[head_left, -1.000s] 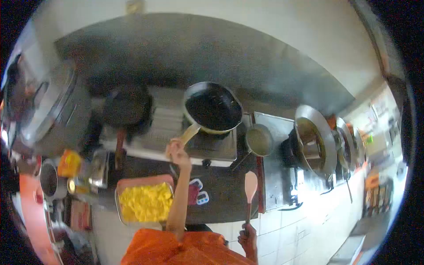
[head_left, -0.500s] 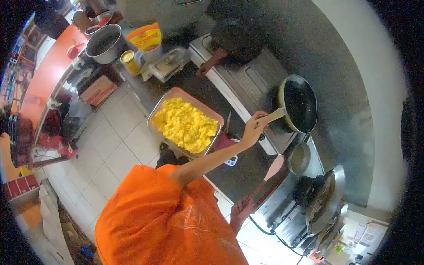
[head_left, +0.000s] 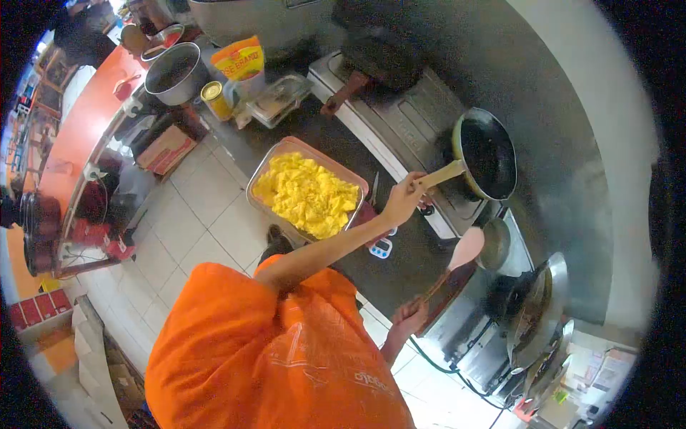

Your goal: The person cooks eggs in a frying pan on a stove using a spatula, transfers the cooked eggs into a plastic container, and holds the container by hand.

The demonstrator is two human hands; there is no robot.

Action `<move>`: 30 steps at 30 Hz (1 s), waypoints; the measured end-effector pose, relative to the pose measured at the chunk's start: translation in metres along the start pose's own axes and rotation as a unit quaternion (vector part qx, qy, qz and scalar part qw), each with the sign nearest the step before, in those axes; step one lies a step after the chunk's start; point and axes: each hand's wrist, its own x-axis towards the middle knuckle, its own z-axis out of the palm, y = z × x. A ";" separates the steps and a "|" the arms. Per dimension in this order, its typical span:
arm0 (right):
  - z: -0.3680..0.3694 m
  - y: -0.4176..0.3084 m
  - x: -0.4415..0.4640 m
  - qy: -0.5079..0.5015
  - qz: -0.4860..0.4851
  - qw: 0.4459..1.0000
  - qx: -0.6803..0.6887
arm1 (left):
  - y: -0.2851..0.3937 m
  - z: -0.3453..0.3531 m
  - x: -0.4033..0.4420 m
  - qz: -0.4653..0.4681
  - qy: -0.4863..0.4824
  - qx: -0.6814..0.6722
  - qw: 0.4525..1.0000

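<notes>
My left hand (head_left: 404,200) is closed around the pale handle of a frying pan (head_left: 489,154). The pan has a dark inside and a yellowish outer wall, and sits at the right end of the gas stove (head_left: 404,129). Lower down, my right hand (head_left: 410,313) grips the brown handle of a spatula (head_left: 466,248), whose pink blade points up toward the pan without touching it. Left of my left hand, a clear-walled rectangular tray (head_left: 251,191) holds a heap of yellow scrambled egg (head_left: 307,194).
A small white-and-blue timer (head_left: 381,248) and a knife (head_left: 375,187) lie on the dark counter. Another dark pan (head_left: 382,61) rests on the stove's far end. A pot (head_left: 174,75), a yellow can (head_left: 216,100) and plastic boxes (head_left: 277,102) stand farther left. Woks (head_left: 541,307) stand at lower right.
The view has shifted slightly. The spatula blade has risen a little toward the pan, my right hand moving with it. My left hand keeps its hold on the pan handle.
</notes>
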 end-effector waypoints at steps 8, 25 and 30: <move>0.079 -0.070 0.015 -0.071 -0.210 0.970 -0.099 | 0.006 0.003 -0.009 -0.032 -0.016 0.134 0.990; 0.202 -0.089 0.024 -0.083 -0.404 0.793 -0.449 | 0.017 -0.004 0.011 -0.056 -0.275 0.098 0.955; 0.211 -0.089 0.013 -0.061 -0.351 0.778 -0.517 | -0.015 -0.034 0.011 0.274 -0.316 0.178 0.891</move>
